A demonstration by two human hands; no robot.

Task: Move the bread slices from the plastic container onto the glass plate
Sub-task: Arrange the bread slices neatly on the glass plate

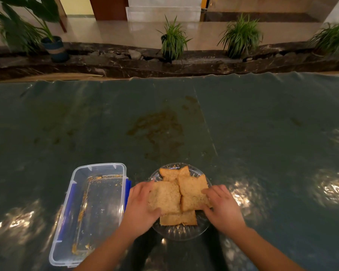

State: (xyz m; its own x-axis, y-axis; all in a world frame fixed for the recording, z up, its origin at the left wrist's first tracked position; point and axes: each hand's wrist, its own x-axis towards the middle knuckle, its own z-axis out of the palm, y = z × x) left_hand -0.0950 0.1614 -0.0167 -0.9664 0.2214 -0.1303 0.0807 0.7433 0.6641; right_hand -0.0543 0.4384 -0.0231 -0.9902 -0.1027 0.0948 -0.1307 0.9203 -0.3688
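Observation:
A round glass plate sits near the table's front edge with several browned bread slices piled on it. My left hand grips the left slice at its left edge, thumb under its near corner. My right hand rests on the right edge of the right-hand slice, fingers touching it. Left of the plate lies the clear plastic container with blue clips; it holds only crumbs.
The table is covered by a dark green glossy sheet with brownish stains in the middle. Beyond its far edge runs a dark stone ledge with several potted plants.

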